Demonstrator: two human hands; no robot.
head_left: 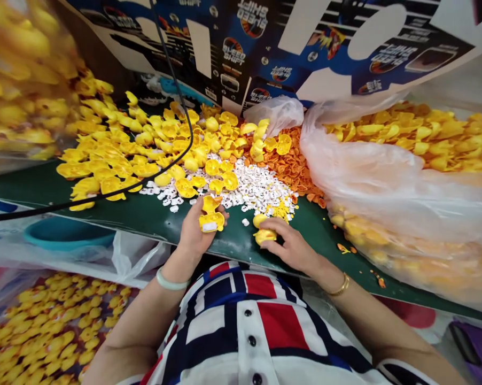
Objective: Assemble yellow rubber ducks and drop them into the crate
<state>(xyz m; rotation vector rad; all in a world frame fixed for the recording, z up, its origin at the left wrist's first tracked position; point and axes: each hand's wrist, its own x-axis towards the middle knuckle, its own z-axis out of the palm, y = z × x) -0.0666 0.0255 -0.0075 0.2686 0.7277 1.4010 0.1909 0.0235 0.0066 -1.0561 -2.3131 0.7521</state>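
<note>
A green tabletop [105, 209] carries a large clear plastic bag [369, 176] of yellow duck parts on the right and a spread heap of yellow rubber duck shells [145, 147], running into orange beaks [285, 160] and white dotted pieces [253, 184]. At the near edge of the heap, the person's left hand [195, 230] has a closed grip on a yellow duck shell [211, 216]. The right hand [287, 243] grips a smaller yellow piece [264, 236] just below the white pieces.
</note>
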